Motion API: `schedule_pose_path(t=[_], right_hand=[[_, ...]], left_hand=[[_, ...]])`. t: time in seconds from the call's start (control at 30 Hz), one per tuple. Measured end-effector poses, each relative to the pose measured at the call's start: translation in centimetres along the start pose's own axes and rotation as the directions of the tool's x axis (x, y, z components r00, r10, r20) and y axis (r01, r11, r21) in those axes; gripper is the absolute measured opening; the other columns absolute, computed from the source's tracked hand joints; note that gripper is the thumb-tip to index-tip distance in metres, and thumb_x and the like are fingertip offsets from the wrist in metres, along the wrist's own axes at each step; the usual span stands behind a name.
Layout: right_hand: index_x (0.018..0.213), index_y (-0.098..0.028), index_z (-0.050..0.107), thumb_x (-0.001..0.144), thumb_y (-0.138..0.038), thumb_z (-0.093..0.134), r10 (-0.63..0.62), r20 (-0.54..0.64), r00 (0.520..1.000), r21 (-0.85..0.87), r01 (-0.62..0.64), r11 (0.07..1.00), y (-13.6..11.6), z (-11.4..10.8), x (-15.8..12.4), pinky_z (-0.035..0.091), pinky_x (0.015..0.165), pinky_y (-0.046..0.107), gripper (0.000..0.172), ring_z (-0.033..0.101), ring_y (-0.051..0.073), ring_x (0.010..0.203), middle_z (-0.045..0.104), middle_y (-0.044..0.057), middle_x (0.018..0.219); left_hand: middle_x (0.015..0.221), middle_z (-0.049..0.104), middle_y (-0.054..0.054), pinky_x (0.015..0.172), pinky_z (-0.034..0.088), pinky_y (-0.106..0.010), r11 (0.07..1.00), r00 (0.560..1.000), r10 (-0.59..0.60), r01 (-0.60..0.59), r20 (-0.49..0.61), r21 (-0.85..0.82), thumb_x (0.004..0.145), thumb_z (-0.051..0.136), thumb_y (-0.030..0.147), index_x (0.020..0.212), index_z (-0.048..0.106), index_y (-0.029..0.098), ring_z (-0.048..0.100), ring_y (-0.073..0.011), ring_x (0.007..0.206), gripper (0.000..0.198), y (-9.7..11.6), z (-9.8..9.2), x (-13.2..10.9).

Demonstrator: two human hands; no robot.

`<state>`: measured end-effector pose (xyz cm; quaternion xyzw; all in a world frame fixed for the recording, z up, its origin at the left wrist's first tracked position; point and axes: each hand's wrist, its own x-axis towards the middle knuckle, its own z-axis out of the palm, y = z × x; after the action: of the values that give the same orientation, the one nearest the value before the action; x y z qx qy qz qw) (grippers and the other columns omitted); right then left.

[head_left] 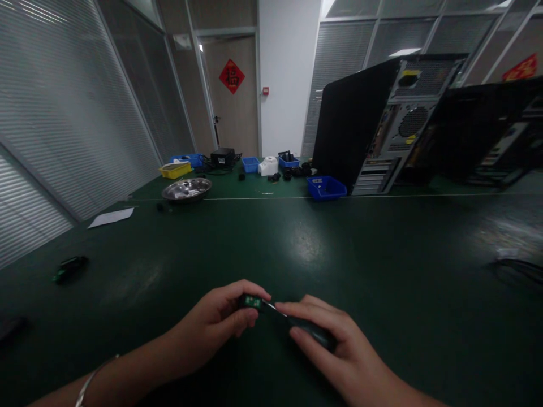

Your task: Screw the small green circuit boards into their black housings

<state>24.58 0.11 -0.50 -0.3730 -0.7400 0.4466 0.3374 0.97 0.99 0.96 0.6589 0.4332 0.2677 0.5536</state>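
Note:
Between the thumb and fingers of my left hand [220,316] is a small black part with a green circuit board [253,302] showing on its side. My right hand [335,339] is wrapped round the dark handle of a screwdriver [311,332]. The thin metal shaft points left, and its end meets the edge of the small circuit board part near my left fingertips. I cannot make out exactly where the tip sits. Both hands are just above the green table [271,249], close to its near side.
A dark part with a green board [70,268] lies at the left. Farther back stand a metal bowl [186,190], a yellow tray [175,170], a blue bin [326,187] and a black computer case [360,124]. Black cables [520,265] lie at the right edge.

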Motion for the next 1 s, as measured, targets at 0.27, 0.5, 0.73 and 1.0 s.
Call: schedule_pose_path(t=[0.27,0.5,0.73,1.0], right_hand=[[0.122,-0.027,0.068,0.093,-0.02,0.056,-0.002,0.02,1.0,-0.016,0.002,1.0,0.5,0.1,-0.1,0.047,0.069,0.03,0.032,0.062,0.019,0.081,0.065,0.005,0.089],[0.123,-0.027,0.067,0.093,-0.019,0.056,-0.019,0.021,1.0,-0.007,0.019,1.0,0.7,0.2,-0.3,0.047,0.072,0.03,0.033,0.063,0.018,0.084,0.065,0.005,0.092],[0.123,-0.027,0.066,0.092,-0.016,0.057,-0.052,0.039,0.998,0.041,0.05,0.998,0.9,0.2,-0.2,0.048,0.075,0.03,0.034,0.064,0.018,0.087,0.066,0.005,0.095],[0.123,-0.028,0.066,0.093,-0.016,0.057,-0.036,0.056,0.998,0.038,0.034,0.999,0.9,0.1,0.0,0.048,0.077,0.03,0.034,0.064,0.018,0.088,0.066,0.005,0.097]], left_hand=[[0.079,0.055,0.0,0.06,0.037,-0.026,1.0,0.999,-0.009,0.009,-0.042,0.003,0.09,0.059,0.034,0.11,0.066,0.021,0.046,-0.0141,0.067,0.025,0.1,0.3,0.1],[0.081,0.06,-0.003,0.066,0.041,-0.029,0.993,1.0,0.006,-0.009,-0.028,-0.119,0.092,0.053,0.046,0.113,0.067,0.02,0.05,-0.0155,0.069,0.036,-0.1,0.5,0.0],[0.084,0.065,-0.006,0.064,0.04,-0.028,0.947,0.999,0.011,0.0,0.032,-0.32,0.093,0.055,0.037,0.11,0.071,0.019,0.054,-0.014,0.067,0.03,-1.3,0.1,0.4],[0.084,0.064,-0.005,0.064,0.041,-0.027,0.957,0.999,0.018,-0.01,0.026,-0.291,0.093,0.055,0.037,0.11,0.07,0.018,0.054,-0.0141,0.068,0.03,-1.2,0.2,0.3]])
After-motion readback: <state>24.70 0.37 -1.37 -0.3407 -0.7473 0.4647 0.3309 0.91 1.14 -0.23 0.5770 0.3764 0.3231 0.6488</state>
